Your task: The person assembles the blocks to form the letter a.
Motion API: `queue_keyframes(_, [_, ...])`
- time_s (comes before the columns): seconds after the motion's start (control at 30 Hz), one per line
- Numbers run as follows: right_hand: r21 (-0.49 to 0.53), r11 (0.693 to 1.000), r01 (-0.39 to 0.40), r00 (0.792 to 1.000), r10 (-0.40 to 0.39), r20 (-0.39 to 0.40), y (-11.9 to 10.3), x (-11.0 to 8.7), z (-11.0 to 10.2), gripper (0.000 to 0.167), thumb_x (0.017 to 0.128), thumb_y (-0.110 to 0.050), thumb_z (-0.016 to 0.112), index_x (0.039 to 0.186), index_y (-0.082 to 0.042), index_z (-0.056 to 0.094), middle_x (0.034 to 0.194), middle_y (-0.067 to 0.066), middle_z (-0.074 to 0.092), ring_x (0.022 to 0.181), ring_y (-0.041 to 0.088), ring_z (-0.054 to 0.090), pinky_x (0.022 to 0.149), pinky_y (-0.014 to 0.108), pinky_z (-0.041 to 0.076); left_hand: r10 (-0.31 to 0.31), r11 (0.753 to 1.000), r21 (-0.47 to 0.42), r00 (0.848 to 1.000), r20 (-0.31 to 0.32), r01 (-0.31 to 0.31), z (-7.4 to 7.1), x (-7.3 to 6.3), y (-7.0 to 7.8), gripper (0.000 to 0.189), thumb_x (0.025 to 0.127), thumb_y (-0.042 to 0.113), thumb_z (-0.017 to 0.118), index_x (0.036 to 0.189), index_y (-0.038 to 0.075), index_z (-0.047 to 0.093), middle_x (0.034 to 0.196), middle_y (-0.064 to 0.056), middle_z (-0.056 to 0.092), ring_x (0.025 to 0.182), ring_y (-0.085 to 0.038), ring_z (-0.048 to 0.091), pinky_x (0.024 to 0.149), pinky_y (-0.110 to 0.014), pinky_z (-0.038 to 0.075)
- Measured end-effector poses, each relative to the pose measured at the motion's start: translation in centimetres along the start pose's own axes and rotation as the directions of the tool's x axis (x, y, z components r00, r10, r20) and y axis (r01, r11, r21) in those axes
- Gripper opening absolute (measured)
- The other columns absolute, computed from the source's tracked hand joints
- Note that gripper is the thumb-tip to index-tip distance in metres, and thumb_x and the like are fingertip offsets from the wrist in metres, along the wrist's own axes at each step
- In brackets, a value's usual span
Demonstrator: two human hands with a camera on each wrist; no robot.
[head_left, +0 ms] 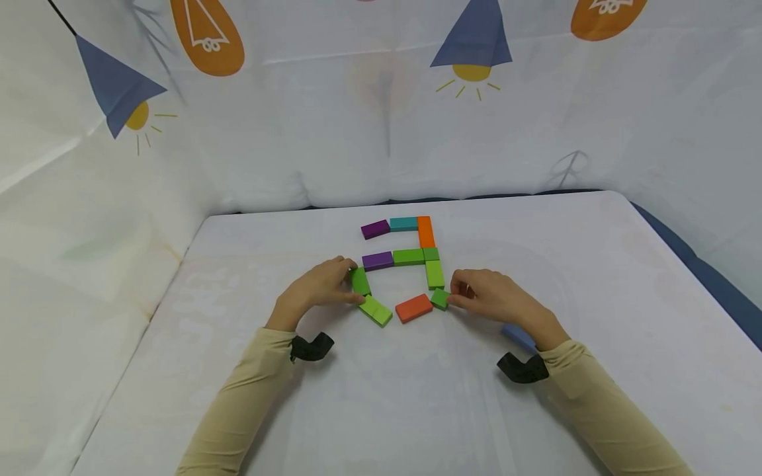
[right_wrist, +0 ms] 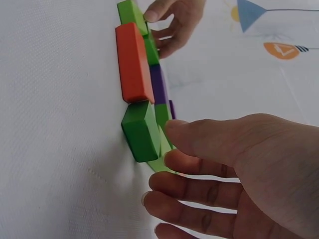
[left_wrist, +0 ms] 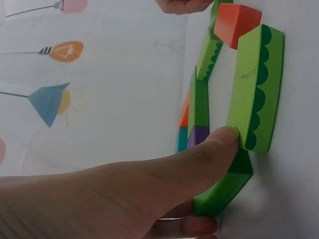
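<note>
Coloured blocks form a looped outline on the white table. My left hand (head_left: 321,283) is at its left side, with the green block (head_left: 360,281) between thumb and fingers. Its thumb tip rests at the end of the lime block (left_wrist: 249,89), which has a dark scalloped side. My right hand (right_wrist: 239,169) is beside the small dark green block (right_wrist: 141,132), its thumb close to it and its fingers loosely bent. Whether they touch is hard to tell. The orange-red block (head_left: 413,308) lies between the lime and small green blocks.
Behind are purple (head_left: 378,261), teal (head_left: 403,224) and orange (head_left: 425,231) blocks, plus more green ones. A blue block (head_left: 518,336) lies partly under my right wrist. White printed fabric (head_left: 333,132) hangs beyond the table's back edge.
</note>
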State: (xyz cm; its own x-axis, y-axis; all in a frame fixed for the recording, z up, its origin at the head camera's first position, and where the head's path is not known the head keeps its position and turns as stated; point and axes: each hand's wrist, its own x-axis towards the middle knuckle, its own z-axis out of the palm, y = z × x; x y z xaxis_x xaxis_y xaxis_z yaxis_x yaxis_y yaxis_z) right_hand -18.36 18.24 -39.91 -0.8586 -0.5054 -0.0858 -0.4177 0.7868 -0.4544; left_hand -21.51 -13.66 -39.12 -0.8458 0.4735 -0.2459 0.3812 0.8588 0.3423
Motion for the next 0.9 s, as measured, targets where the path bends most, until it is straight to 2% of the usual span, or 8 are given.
queue_keyframes(0.27, [0.001,1.0,0.015,1.0,-0.015,-0.001,-0.1,0.1,0.0,0.014,0.088,-0.028,0.067,0.087,-0.017,0.059,0.074,-0.006,0.057,0.067,0.01,0.049,0.059,0.025,0.04,-0.016,1.0,0.006,1.0,0.017,0.016,-0.4,-0.6,0.8,0.075,0.081,0.041,0.072,0.135,-0.001,0.043,0.117,-0.013,0.056,0.101,-0.023,0.054,0.096,-0.041,0.046])
queue_keyframes(0.43, [0.006,1.0,0.011,1.0,-0.011,0.004,0.0,0.1,-0.1,0.013,0.088,-0.028,0.066,0.088,-0.018,0.059,0.074,-0.006,0.058,0.068,0.01,0.049,0.06,0.025,0.04,-0.02,1.0,0.01,1.0,0.011,0.02,-0.3,-0.6,0.8,0.084,0.077,0.044,0.075,0.142,0.007,0.035,0.124,-0.014,0.051,0.107,-0.026,0.052,0.097,-0.046,0.045])
queue_keyframes(0.5, [0.01,1.0,0.01,1.0,-0.01,0.005,0.0,0.0,-0.2,0.012,0.088,-0.028,0.066,0.088,-0.018,0.059,0.075,-0.006,0.058,0.068,0.01,0.049,0.06,0.025,0.041,0.036,0.999,0.019,0.999,-0.003,-0.036,-0.3,-0.6,0.7,0.083,0.076,0.043,0.077,0.142,0.012,0.037,0.12,-0.013,0.051,0.103,-0.025,0.053,0.092,-0.045,0.047])
queue_keyframes(0.57, [0.016,1.0,0.01,1.0,-0.01,0.008,0.1,0.0,-0.4,0.012,0.088,-0.028,0.066,0.088,-0.018,0.059,0.075,-0.006,0.059,0.068,0.01,0.05,0.06,0.025,0.041,0.138,0.99,0.006,0.99,0.004,-0.138,-0.2,-0.5,0.7,0.073,0.077,0.039,0.077,0.138,0.016,0.044,0.111,-0.01,0.053,0.096,-0.022,0.053,0.086,-0.037,0.048])
queue_keyframes(0.63, [0.021,1.0,0.008,1.0,-0.009,0.015,0.2,-0.1,-0.6,0.011,0.088,-0.027,0.066,0.088,-0.018,0.06,0.075,-0.006,0.059,0.069,0.01,0.05,0.06,0.025,0.041,0.26,0.965,-0.032,0.965,0.024,-0.259,0.0,-0.3,0.8,0.06,0.077,0.035,0.077,0.129,0.019,0.054,0.098,-0.007,0.055,0.086,-0.017,0.051,0.077,-0.03,0.044])
queue_keyframes(0.7, [0.027,1.0,0.008,1.0,-0.009,0.023,0.4,-0.2,-0.8,0.011,0.089,-0.027,0.065,0.089,-0.018,0.06,0.076,-0.006,0.06,0.07,0.01,0.051,0.061,0.025,0.042,0.351,0.935,-0.067,0.935,0.051,-0.348,0.3,-0.2,1.0,0.046,0.078,0.031,0.077,0.119,0.02,0.062,0.088,-0.005,0.054,0.08,-0.014,0.048,0.071,-0.025,0.041])
queue_keyframes(0.8, [0.035,0.999,0.017,0.999,-0.018,0.027,0.7,-0.3,-1.1,0.01,0.089,-0.027,0.065,0.089,-0.018,0.06,0.078,-0.006,0.062,0.072,0.01,0.053,0.062,0.025,0.044,0.407,0.913,-0.065,0.911,0.067,-0.403,0.7,0.1,1.3,0.034,0.078,0.029,0.078,0.109,0.02,0.067,0.079,-0.003,0.052,0.074,-0.01,0.044,0.067,-0.023,0.037])
queue_keyframes(0.9, [0.044,0.999,0.023,0.999,-0.024,0.023,0.9,-0.6,-1.5,0.01,0.09,-0.027,0.064,0.09,-0.018,0.06,0.079,-0.006,0.062,0.073,0.009,0.054,0.062,0.025,0.045,0.424,0.905,-0.051,0.902,0.076,-0.421,1.0,0.4,1.4,0.026,0.079,0.027,0.076,0.103,0.02,0.067,0.074,0.0,0.05,0.07,-0.009,0.043,0.065,-0.022,0.036])
